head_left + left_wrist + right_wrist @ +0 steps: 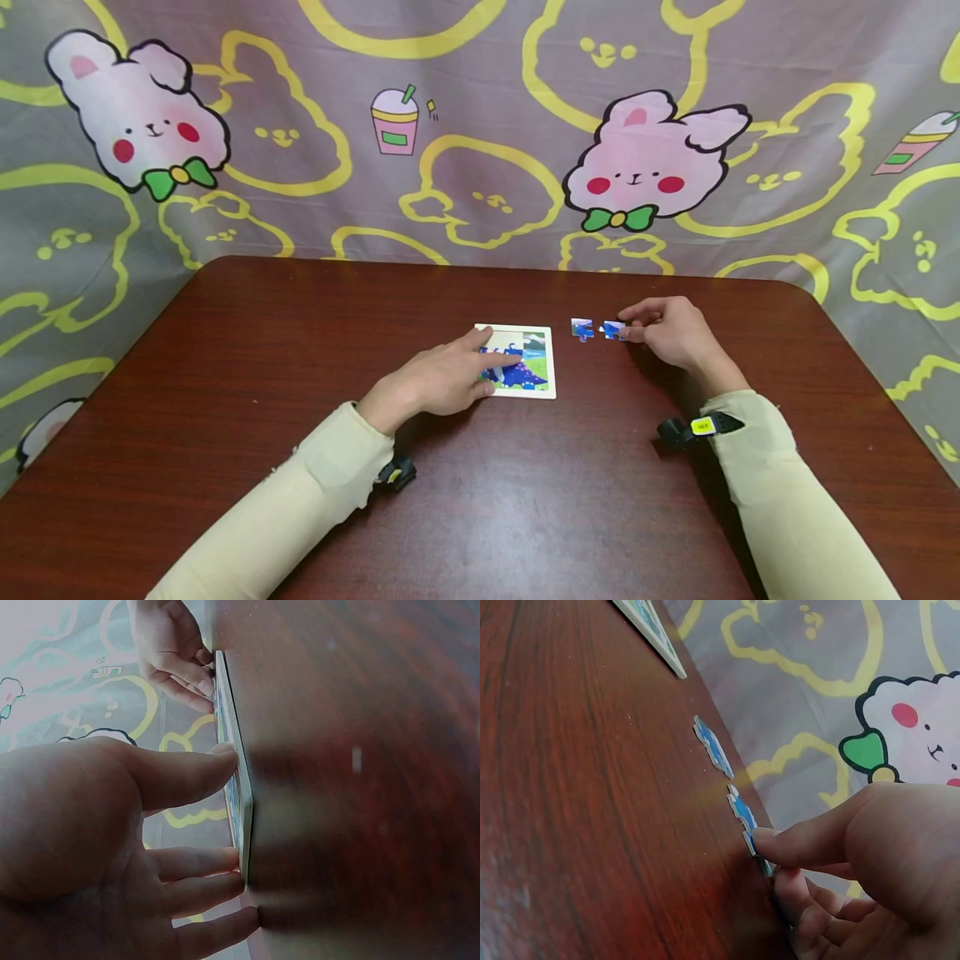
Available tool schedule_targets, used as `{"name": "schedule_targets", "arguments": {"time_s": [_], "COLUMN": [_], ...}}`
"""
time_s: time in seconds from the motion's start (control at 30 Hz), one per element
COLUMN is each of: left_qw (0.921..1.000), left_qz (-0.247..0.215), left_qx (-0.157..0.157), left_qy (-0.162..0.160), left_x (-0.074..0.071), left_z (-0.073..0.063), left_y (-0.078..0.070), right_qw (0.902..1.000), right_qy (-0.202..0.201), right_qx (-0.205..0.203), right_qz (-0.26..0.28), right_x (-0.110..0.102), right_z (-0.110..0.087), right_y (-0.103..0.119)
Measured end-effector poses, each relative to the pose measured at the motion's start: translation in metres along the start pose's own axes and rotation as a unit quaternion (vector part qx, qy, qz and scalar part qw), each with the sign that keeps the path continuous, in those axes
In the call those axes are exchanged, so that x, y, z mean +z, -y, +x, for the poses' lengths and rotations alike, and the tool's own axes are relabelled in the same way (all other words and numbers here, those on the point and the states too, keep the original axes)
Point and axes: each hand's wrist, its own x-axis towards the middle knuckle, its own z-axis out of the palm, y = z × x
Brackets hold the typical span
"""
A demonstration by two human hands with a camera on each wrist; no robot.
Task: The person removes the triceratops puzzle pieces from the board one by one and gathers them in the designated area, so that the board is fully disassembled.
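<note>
Evidently, the jigsaw is well advanced: in the white-rimmed puzzle tray point(552, 367), the joined blue-dinosaur pieces point(528, 377) fill the lower part and right side, while bare backing point(507, 339) shows towards the upper left. The left hand point(450, 379) covers part of it, fingers spread, index laid across the picture. Two pieces remain outside, right of the tray on the wooden surface point(510, 492): the nearer jigsaw piece point(581, 328) lies untouched, and the farther jigsaw piece point(612, 330) is pinched at its edge in the right hand's point(670, 335) thumb-and-finger grip. Seemingly, only these two need fitting.
</note>
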Motion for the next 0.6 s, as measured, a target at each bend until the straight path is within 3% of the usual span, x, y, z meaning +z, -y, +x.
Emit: {"name": "schedule_targets", "arguments": {"time_s": [0.6], "left_qw": [1.0], "left_qz": [-0.001], "left_qx": [-0.006], "left_qy": [0.001], "left_x": [0.0008], "left_z": [0.0002], "left_y": [0.0], "right_qw": [0.9999], "right_qy": [0.007], "right_qx": [0.007], "right_qz": [0.002], "right_x": [-0.0001], "right_z": [0.0006], "right_y": [-0.0003]}}
